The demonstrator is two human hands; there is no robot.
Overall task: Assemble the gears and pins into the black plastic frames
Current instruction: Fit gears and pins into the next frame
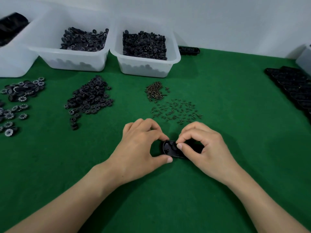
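Front centre of the green surface (pixel 218 190): black plastic frame (pixel 168 149) lies flat between both hands. Left hand (pixel 139 148) pinches its left end, thumb and forefinger. Right hand (pixel 207 148) pinches a small part over the frame's middle; pin or gear, hidden, cannot tell. Judgement: hold the left grip steady and seat the part straight down, no twisting. Loose pins (pixel 176 111) lie just beyond, gear pile (pixel 89 100) further left.

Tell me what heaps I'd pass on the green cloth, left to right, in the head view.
First white-marked gears → black gears → brass-coloured pins → black frames.
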